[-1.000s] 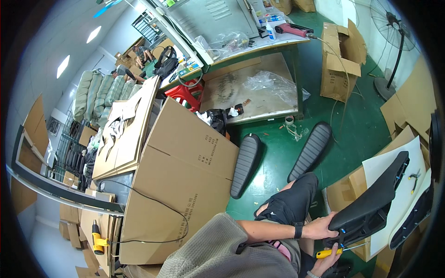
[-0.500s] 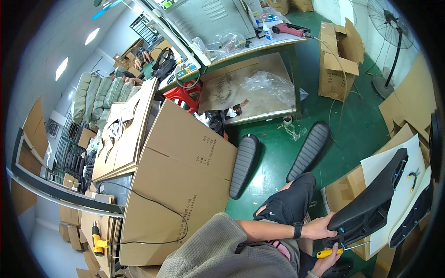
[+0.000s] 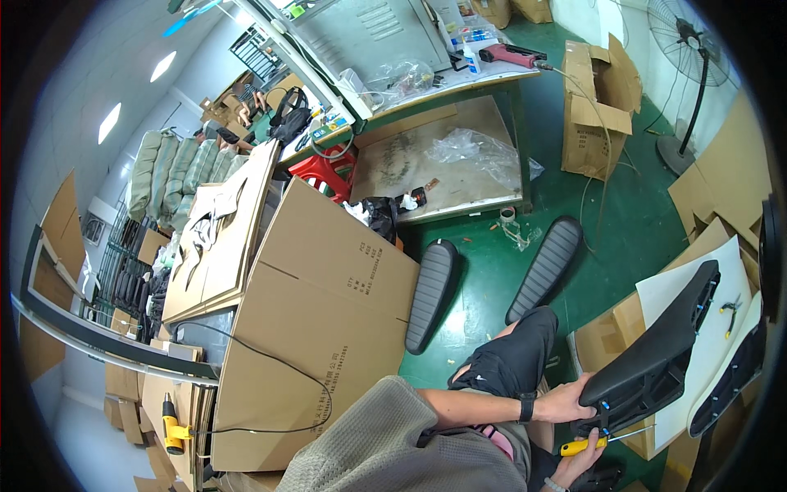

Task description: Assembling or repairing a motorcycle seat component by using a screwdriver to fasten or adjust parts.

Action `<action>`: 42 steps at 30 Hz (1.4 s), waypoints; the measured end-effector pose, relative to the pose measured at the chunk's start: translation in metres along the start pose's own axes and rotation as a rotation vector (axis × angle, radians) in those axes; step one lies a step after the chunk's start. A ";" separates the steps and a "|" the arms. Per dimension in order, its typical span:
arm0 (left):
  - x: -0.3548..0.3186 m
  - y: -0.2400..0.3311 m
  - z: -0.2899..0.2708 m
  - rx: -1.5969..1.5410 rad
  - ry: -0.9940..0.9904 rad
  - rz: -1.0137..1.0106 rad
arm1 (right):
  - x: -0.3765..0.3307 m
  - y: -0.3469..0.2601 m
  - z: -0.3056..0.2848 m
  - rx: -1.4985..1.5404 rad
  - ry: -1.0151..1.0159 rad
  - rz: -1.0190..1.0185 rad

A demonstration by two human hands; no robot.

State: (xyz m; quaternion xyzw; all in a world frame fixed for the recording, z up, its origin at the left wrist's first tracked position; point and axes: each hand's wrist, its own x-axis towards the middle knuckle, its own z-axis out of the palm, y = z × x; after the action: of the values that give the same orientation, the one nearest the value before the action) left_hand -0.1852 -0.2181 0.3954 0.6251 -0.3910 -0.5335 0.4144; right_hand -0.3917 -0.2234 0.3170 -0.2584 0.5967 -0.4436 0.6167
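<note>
A long black seat (image 3: 639, 365) with a moulded base and small blue pieces along its edge rests tilted over a box on the right. My left hand (image 3: 564, 402), a dark band on its wrist, grips the near end of this seat. Just below, my right hand (image 3: 580, 463) is closed around the yellow handle of a screwdriver (image 3: 584, 446). The screwdriver's thin shaft points right, along the seat's underside; I cannot tell whether its tip touches anything. Beyond lie small pliers (image 3: 729, 310) on a white sheet (image 3: 711, 328), near another black seat (image 3: 730, 385).
Two ribbed black seats (image 3: 432, 297) (image 3: 545, 269) lie on the green floor ahead. A large cardboard box (image 3: 320, 344) stands to the left, with a yellow heat gun (image 3: 172, 425) beside it. Farther off are a workbench (image 3: 459, 86), an open carton (image 3: 594, 143) and a fan (image 3: 697, 90).
</note>
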 end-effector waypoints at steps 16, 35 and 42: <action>0.002 0.007 -0.004 -0.098 -0.001 0.069 | -0.008 -0.005 0.010 0.035 0.005 0.017; 0.015 0.000 -0.006 -0.151 -0.032 0.043 | -0.005 -0.002 0.008 0.005 0.024 0.010; 0.016 -0.004 -0.006 -0.122 -0.022 0.067 | -0.009 -0.004 0.012 0.016 0.060 -0.001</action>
State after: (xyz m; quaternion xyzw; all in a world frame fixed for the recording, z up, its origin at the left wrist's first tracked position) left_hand -0.1767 -0.2314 0.3871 0.5793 -0.3832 -0.5490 0.4650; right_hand -0.3800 -0.2198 0.3271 -0.2402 0.6114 -0.4563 0.6003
